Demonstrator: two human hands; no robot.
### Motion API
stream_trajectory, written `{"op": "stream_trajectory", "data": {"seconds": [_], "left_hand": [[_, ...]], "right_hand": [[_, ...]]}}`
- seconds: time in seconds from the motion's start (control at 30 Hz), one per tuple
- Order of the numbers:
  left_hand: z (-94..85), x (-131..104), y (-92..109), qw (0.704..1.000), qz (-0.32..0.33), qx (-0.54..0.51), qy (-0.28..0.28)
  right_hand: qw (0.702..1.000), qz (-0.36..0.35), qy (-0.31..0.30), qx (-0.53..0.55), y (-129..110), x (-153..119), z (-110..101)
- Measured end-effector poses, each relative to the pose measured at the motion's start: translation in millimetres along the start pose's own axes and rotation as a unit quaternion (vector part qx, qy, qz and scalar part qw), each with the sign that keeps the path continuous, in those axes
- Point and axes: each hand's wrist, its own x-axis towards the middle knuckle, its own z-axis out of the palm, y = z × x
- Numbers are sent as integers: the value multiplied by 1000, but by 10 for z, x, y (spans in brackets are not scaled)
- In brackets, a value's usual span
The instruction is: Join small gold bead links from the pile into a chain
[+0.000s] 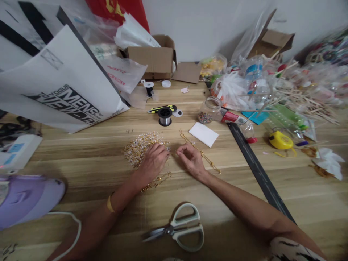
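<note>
My left hand [155, 158] is closed in a pinch at the right edge of a pile of small gold and silver pieces [138, 146]. My right hand [191, 159] pinches too, thumb against forefinger, a short gap away. A thin gold-coloured bit [173, 154] shows between the fingertips, too small to name. Beside my right hand a gold chain [210, 164] with beads lies stretched out, partly covered by the hand. Another gold chain [160, 179] lies in a bunch below my left hand.
Large scissors [174, 229] lie open in front. Behind the hands are a wire spool [165, 116], a yellow cutter knife [160, 108], a white card [203, 134] and a bead jar [208, 110]. A purple iron [29, 197] stands left; a tape measure [281, 140] right.
</note>
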Motion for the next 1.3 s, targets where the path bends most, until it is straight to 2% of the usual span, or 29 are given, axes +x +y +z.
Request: {"op": "stream_trajectory", "data": {"seconds": [0.3,0.47,0.67,0.77,0.83,0.97,1.07,1.23,1.3], "left_hand": [[16,46,-11,997,25,67,-38],[30,56,-18,997,26,63,-30],[55,60,-21,1000,5,-29,0],[49,65,-11,987,-55,-142,42],[17,67,15,955,-135,-258,62],[-92,58,97,824,-298,-479,50],[-118,34,141,755,-331,-564,46],[7,-28,136,635,-330,-697,48],[50,-45,125,605,-334,-722,37]], "right_hand": [[1000,7,-5,-8,-17,4,-2],[1000,5,-6,-9,-5,1,4],[1000,2,-7,-10,2,-7,1],[1000,-10,-6,-16,-13,-11,-4],[999,-24,-7,-20,-25,-16,-6],[997,-65,-18,-38,-59,-39,-11],[992,-107,-27,-58,-88,-63,-9],[982,-152,-48,-102,-141,-93,13],[979,-162,-51,-112,-159,-96,18]]}}
